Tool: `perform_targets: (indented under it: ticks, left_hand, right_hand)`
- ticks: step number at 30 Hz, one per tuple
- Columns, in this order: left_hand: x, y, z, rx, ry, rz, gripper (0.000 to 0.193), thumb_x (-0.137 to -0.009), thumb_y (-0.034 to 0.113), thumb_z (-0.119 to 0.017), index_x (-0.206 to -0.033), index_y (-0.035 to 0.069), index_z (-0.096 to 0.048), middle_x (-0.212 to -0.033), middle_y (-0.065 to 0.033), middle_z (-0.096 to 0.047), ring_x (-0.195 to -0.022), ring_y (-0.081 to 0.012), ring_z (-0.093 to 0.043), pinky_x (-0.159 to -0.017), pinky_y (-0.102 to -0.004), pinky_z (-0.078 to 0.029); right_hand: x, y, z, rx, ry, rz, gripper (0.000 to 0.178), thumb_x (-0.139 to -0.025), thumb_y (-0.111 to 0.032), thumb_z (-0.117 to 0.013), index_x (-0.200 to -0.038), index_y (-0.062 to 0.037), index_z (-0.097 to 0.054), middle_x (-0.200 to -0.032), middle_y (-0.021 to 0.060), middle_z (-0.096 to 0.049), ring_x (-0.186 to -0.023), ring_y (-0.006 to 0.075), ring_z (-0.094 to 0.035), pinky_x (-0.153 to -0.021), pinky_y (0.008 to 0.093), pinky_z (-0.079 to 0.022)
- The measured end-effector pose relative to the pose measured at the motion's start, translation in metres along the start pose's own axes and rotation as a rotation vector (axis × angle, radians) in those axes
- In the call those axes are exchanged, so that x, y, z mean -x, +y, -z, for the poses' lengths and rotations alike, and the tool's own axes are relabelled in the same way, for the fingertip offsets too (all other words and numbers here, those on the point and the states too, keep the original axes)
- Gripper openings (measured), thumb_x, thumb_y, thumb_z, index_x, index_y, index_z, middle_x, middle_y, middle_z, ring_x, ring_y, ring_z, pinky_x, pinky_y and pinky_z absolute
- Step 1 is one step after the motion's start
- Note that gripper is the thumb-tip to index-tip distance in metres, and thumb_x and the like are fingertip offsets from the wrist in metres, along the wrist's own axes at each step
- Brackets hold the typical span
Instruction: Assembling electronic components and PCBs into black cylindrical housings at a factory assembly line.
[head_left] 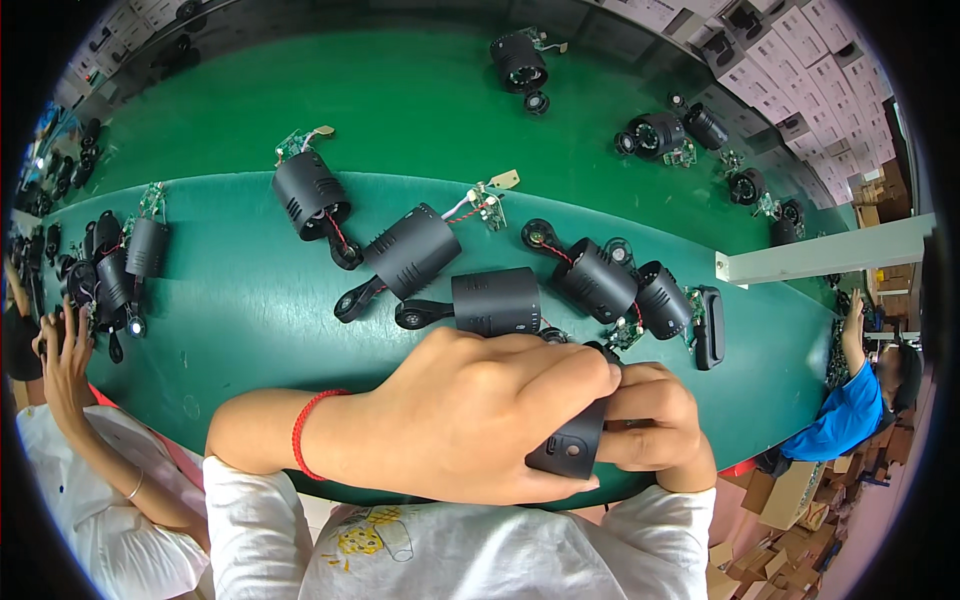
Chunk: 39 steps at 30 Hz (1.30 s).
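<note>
A black plastic housing (572,447) with a small port and a round hole in its end is held close to my body. My left hand (470,415), with a red braided cord on its wrist, closes round it from the left. The curled fingers of my right hand (652,415) grip it from the right; my left hand hides much of the piece. Just beyond my hands lies a black slotted cylinder (497,300) with a ring-ended arm. To its right, another cylinder (595,282) shows red wires, beside a third cylinder (663,300) and a black oblong part (709,328).
More cylinders (412,250) with dangling circuit boards (487,208) lie on the teal bench (240,330). Others sit on the green surface (400,100) behind. A pale metal bar (830,262) juts in at right. Co-workers sit at left (90,480) and right (835,410).
</note>
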<state>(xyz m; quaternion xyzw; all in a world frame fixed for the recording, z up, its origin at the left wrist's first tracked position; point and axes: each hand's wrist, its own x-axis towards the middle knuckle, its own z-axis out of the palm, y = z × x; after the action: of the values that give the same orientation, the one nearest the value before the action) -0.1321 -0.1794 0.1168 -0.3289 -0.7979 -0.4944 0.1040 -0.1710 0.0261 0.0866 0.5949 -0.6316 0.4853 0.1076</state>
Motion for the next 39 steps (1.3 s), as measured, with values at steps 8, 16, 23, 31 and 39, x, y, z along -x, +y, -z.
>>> perform_targets:
  ticks: [8,16,23,31,39]
  left_hand:
    - [0.002,-0.004,-0.002,-0.062,-0.064,0.025,0.058,-0.057,0.025,-0.086,-0.098,-0.002,-0.056,-0.092,-0.0135,-0.067,-0.072,-0.025,-0.068,-0.058,-0.0313,-0.056]
    - [0.004,-0.005,-0.007,-0.067,0.039,0.006,0.057,-0.059,0.026,-0.085,-0.098,-0.004,-0.056,-0.091,-0.015,-0.067,-0.07,-0.0247,-0.068,-0.057,-0.031,-0.055]
    - [0.002,-0.007,-0.007,-0.096,0.06,0.004,0.059,-0.058,0.027,-0.086,-0.098,-0.004,-0.056,-0.092,-0.0156,-0.067,-0.07,-0.025,-0.068,-0.058,-0.0306,-0.056]
    - [0.0,-0.004,0.003,0.041,-0.062,-0.024,0.076,-0.051,0.029,-0.092,-0.108,-0.001,-0.052,-0.098,-0.0142,-0.065,-0.087,-0.0259,-0.068,-0.075,-0.0321,-0.055]
    - [0.007,-0.007,0.001,0.127,-0.131,-0.02,0.075,-0.051,0.025,-0.094,-0.104,-0.002,-0.048,-0.095,-0.0175,-0.066,-0.084,-0.0249,-0.069,-0.074,-0.0312,-0.055]
  right_hand:
    - [0.004,0.005,-0.002,-0.066,-0.041,-0.016,0.029,-0.059,-0.003,-0.071,-0.089,-0.0052,-0.071,-0.087,0.0055,-0.052,-0.056,0.0141,-0.051,-0.045,0.0256,-0.042]
    - [0.0,0.002,0.0,0.084,0.018,-0.032,0.026,-0.059,0.001,-0.067,-0.083,-0.0051,-0.072,-0.085,0.0066,-0.059,-0.051,0.0139,-0.051,-0.042,0.0257,-0.041]
    - [-0.004,-0.003,-0.001,0.176,0.05,-0.091,0.03,-0.056,0.002,-0.065,-0.084,-0.0051,-0.072,-0.086,0.0055,-0.06,-0.051,0.0142,-0.051,-0.042,0.0252,-0.041]
    - [-0.015,-0.001,0.007,0.084,0.043,-0.018,0.025,-0.07,-0.006,-0.071,-0.095,-0.005,-0.069,-0.087,0.0041,-0.058,-0.063,0.0166,-0.053,-0.046,0.0272,-0.042]
    - [-0.01,-0.004,-0.002,0.059,0.133,-0.088,0.021,-0.067,-0.019,-0.076,-0.085,-0.0131,-0.068,-0.076,-0.007,-0.057,-0.065,0.0139,-0.052,-0.043,0.0282,-0.038]
